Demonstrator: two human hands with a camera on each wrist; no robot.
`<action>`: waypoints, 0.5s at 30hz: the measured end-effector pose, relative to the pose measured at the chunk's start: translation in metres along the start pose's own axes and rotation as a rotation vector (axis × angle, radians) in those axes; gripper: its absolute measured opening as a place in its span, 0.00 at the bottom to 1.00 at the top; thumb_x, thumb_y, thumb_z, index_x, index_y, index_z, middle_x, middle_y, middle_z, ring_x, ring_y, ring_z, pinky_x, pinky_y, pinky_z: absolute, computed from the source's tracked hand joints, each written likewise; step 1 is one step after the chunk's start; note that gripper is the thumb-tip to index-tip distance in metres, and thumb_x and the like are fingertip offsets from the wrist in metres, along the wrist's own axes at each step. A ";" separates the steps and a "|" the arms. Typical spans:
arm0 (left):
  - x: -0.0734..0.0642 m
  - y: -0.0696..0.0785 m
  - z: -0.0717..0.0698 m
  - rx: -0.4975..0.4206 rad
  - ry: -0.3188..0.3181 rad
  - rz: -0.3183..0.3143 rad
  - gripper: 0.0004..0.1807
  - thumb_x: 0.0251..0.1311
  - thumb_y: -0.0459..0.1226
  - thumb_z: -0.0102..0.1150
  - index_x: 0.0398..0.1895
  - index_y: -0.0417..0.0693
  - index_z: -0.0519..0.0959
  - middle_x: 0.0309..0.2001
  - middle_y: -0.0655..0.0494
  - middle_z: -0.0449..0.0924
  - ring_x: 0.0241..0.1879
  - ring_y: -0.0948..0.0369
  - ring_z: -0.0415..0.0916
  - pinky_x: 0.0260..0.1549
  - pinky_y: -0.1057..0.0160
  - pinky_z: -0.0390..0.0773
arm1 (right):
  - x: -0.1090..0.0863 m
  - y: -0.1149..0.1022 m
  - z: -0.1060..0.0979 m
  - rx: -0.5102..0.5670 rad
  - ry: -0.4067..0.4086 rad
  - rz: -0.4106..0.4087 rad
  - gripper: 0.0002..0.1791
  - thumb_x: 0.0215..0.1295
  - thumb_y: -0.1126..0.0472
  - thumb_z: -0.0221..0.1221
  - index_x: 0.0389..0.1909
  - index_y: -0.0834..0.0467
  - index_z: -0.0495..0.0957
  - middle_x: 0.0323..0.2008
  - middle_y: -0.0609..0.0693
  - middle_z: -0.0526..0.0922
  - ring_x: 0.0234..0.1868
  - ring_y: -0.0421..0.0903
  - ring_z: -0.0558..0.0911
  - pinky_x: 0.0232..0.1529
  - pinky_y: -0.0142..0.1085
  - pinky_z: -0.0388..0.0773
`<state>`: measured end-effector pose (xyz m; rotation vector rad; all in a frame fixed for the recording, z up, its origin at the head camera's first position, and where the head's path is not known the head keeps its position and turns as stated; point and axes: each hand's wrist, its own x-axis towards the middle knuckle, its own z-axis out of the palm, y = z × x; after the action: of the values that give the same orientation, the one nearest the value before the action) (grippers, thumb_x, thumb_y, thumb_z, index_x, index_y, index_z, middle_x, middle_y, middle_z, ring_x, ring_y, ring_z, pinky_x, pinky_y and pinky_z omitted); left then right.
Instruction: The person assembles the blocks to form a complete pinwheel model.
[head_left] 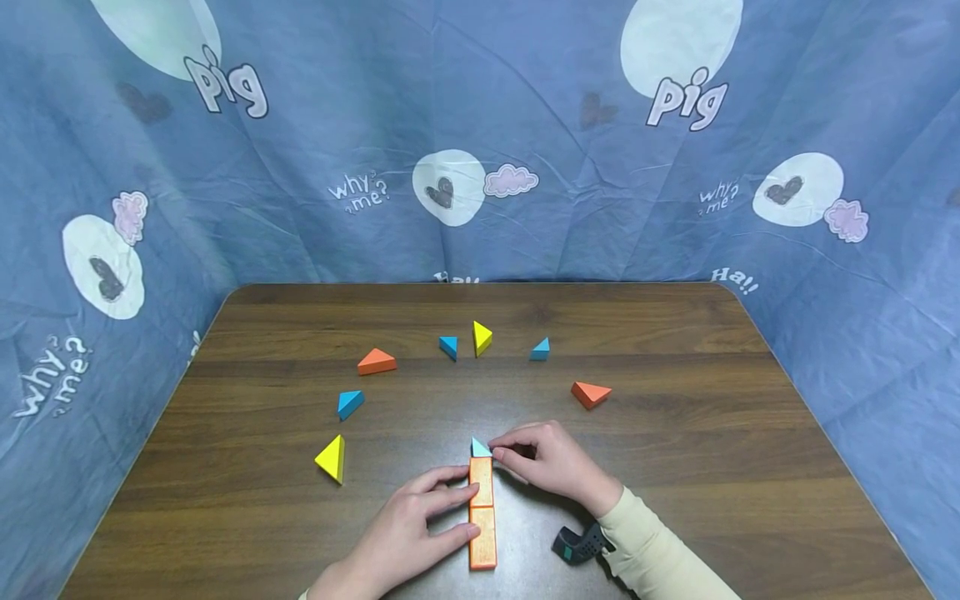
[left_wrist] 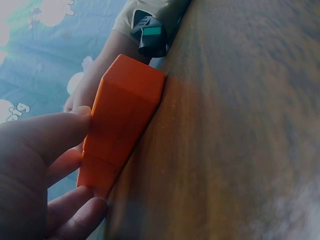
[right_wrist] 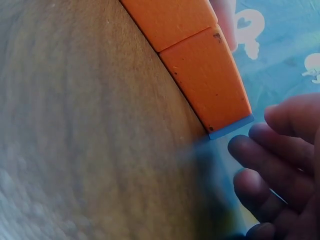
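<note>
Two orange rectangular blocks, a far one [head_left: 484, 477] and a near one [head_left: 483, 552], stand end to end in a line on the table. My left hand [head_left: 412, 521] touches their left side, thumb on the near block and fingertips along the far one. Against the far end sits a small light blue triangular block [head_left: 478, 448]. My right hand [head_left: 558, 462] is beside its right corner, thumb and index fingertips close to it. In the right wrist view a gap shows between that thumb and the fingers, and only a thin blue edge [right_wrist: 231, 127] of the triangle is visible.
More triangular blocks lie in an arc on the wooden table [head_left: 675, 500]: yellow [head_left: 331, 458] and blue [head_left: 348, 404] at left, orange [head_left: 377, 362], blue [head_left: 449, 347], yellow [head_left: 482, 338] and blue [head_left: 540, 350] behind, orange [head_left: 591, 394] at right. A black strap [head_left: 581, 543] hangs at the right wrist.
</note>
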<state>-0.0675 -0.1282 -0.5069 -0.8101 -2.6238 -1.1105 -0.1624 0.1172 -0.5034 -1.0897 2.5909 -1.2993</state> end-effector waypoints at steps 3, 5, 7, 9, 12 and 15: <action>0.000 0.001 0.000 -0.001 0.003 0.006 0.25 0.56 0.53 0.70 0.56 0.57 0.84 0.61 0.64 0.75 0.58 0.62 0.74 0.52 0.57 0.75 | 0.000 -0.001 0.000 -0.007 -0.027 -0.008 0.11 0.68 0.56 0.61 0.47 0.51 0.87 0.41 0.36 0.85 0.41 0.33 0.81 0.42 0.32 0.78; 0.000 0.001 0.000 -0.001 0.004 0.007 0.25 0.56 0.53 0.70 0.56 0.57 0.84 0.61 0.64 0.75 0.58 0.62 0.74 0.52 0.57 0.75 | 0.000 -0.001 -0.001 -0.009 -0.043 -0.017 0.11 0.68 0.58 0.60 0.48 0.52 0.87 0.43 0.37 0.85 0.44 0.34 0.81 0.45 0.33 0.78; 0.000 0.001 0.000 -0.001 0.002 0.003 0.25 0.56 0.54 0.70 0.56 0.57 0.84 0.61 0.65 0.75 0.58 0.62 0.74 0.52 0.57 0.75 | 0.000 -0.001 -0.001 -0.010 -0.055 -0.020 0.11 0.68 0.59 0.60 0.48 0.52 0.87 0.43 0.38 0.85 0.45 0.34 0.82 0.47 0.33 0.78; 0.000 0.001 0.000 0.000 0.000 -0.004 0.25 0.56 0.54 0.70 0.56 0.58 0.84 0.62 0.66 0.74 0.58 0.63 0.74 0.53 0.57 0.75 | 0.000 -0.001 -0.001 -0.002 -0.065 -0.016 0.11 0.68 0.59 0.60 0.47 0.53 0.87 0.43 0.38 0.85 0.46 0.34 0.82 0.48 0.34 0.78; 0.000 0.001 0.000 0.000 -0.007 -0.017 0.25 0.56 0.55 0.69 0.56 0.58 0.84 0.62 0.66 0.74 0.59 0.63 0.73 0.53 0.57 0.75 | 0.000 -0.002 -0.001 0.007 -0.073 -0.005 0.12 0.68 0.60 0.60 0.48 0.53 0.87 0.43 0.38 0.85 0.46 0.34 0.82 0.48 0.34 0.78; 0.000 0.001 0.000 0.004 -0.008 -0.021 0.25 0.57 0.55 0.69 0.56 0.59 0.84 0.62 0.67 0.74 0.59 0.63 0.73 0.53 0.57 0.75 | 0.000 -0.002 0.000 0.007 -0.081 0.004 0.12 0.68 0.61 0.59 0.48 0.53 0.87 0.44 0.39 0.85 0.47 0.34 0.82 0.48 0.34 0.78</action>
<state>-0.0669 -0.1281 -0.5062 -0.7894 -2.6468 -1.1097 -0.1613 0.1163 -0.5016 -1.1104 2.5272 -1.2360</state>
